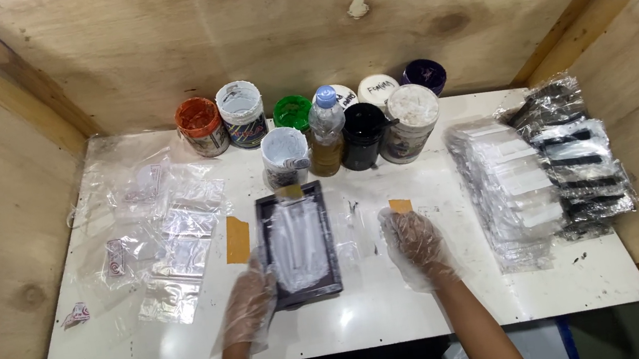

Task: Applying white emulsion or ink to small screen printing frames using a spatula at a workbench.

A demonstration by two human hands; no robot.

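A dark rectangular frame (326, 237) with a pale, whitish panel lies on the white table (372, 307). My left hand (249, 304), in a thin clear plastic glove, rests against the frame's lower left edge. My right hand (415, 245), also gloved, lies flat on the table to the right of the frame, holding nothing, its fingertips by a small tan tape piece (400, 205). Another tan tape strip (237, 239) is stuck left of the frame, and a small one (289, 192) at its top edge.
Several paint jars (242, 115) and a small bottle (326, 132) stand along the back. Clear plastic bags (177, 243) lie at left. Stacks of packaged white (511, 189) and dark items (578, 158) lie at right. Wooden walls enclose the table on three sides.
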